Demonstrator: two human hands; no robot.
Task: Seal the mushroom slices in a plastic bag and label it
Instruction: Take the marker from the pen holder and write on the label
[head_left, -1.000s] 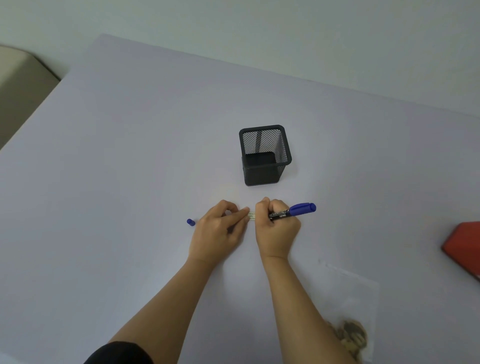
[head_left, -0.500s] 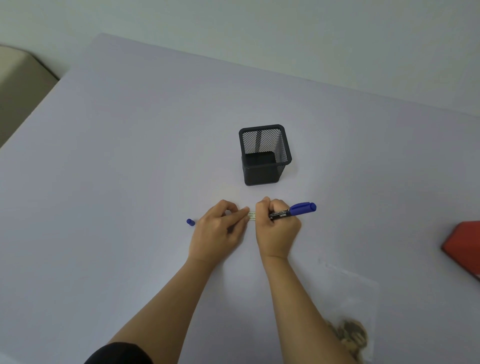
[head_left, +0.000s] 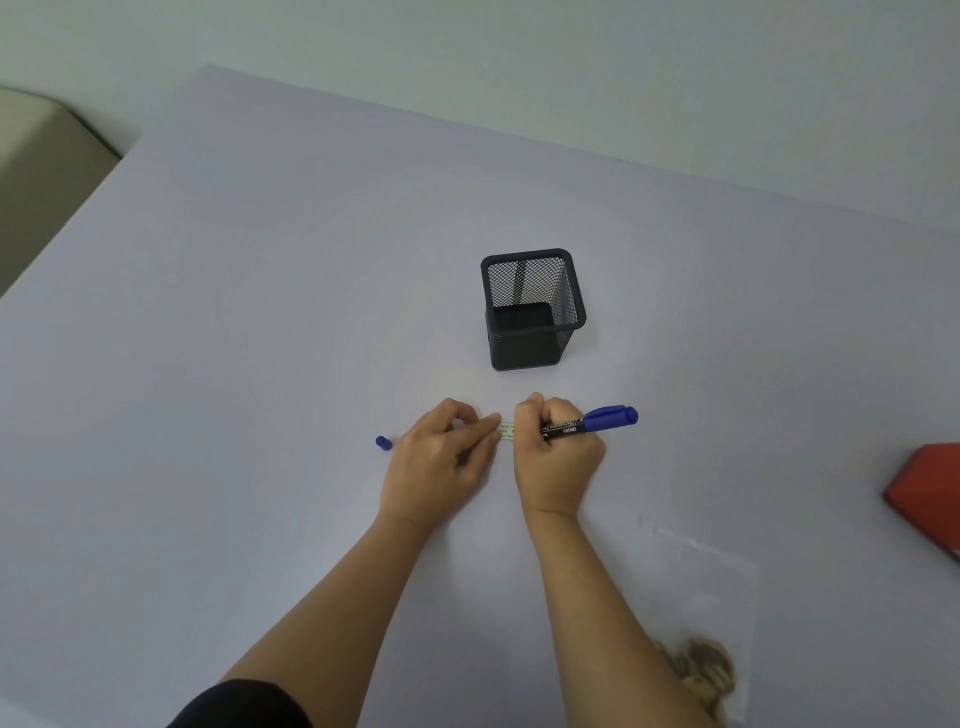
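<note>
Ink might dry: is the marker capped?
Uncapped at its writing end: small blue cap lies on the table, away from the marker.

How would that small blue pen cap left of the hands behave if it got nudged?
The small blue plastic pen cap looks round-bodied, so it would probably roll across the smooth lilac table. It seems tiny and light, likely skidding from a light touch. It lies loose beside the left hand.
</note>
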